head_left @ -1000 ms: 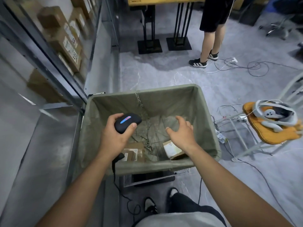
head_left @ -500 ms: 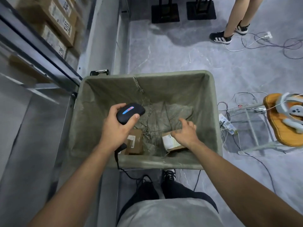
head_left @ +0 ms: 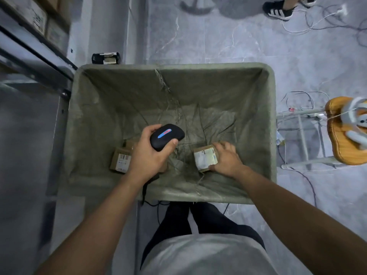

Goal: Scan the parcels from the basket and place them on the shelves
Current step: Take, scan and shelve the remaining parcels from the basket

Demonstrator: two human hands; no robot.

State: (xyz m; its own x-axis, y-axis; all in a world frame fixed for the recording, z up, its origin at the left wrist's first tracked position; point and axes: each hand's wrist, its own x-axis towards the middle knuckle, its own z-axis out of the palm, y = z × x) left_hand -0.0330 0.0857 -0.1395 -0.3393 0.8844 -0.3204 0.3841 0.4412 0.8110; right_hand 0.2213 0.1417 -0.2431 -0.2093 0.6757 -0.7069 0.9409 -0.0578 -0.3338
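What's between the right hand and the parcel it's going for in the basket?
Nothing visible. The right hand already grips the labelled parcel on the basket floor; the left hand holds the scanner off to the side.

This looks like a parcel sorting room or small warehouse. A large fabric-lined basket (head_left: 172,100) stands on a grey, marble-patterned floor (head_left: 218,36). Left of the basket runs a grey metal shelving unit (head_left: 35,62), with labelled cardboard boxes (head_left: 37,18) stacked on its shelf beyond the basket's far left corner. Loose white cables (head_left: 317,22) trail over the floor beyond the basket's far right corner, near another person's sneaker (head_left: 278,11).
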